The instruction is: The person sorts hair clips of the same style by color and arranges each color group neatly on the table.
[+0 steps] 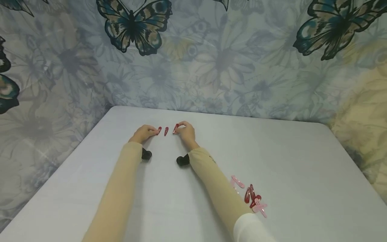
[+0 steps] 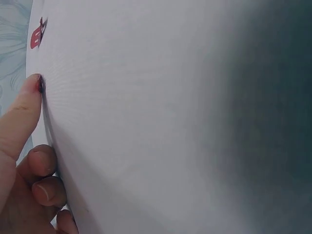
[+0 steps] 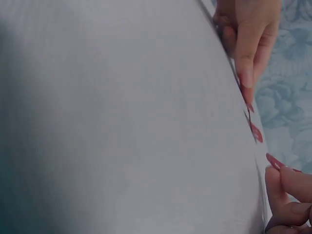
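Step in hand: you seem to be setting red hair clips in a short row near the far edge of the white table (image 1: 287,154).
Left hand: your left hand (image 1: 144,133) pinches the left clip (image 1: 159,129) at the tips of the fingers.
Right hand: your right hand (image 1: 186,135) grasps the right clip (image 1: 176,126) between thumb and finger.
Middle clip: the middle clip (image 1: 166,131) lies between both hands, touched by neither.
Next move: in my judgement, it calls for turning the right clip to the same slant as its neighbour, then a soft release, so that the row is not disturbed.
Loose clips: red clips (image 1: 247,195) and pink clips (image 1: 238,182) lie in a group beside your right forearm, some crossing each other.
Containers: I see none in these views; the loose clips rest directly on the table.
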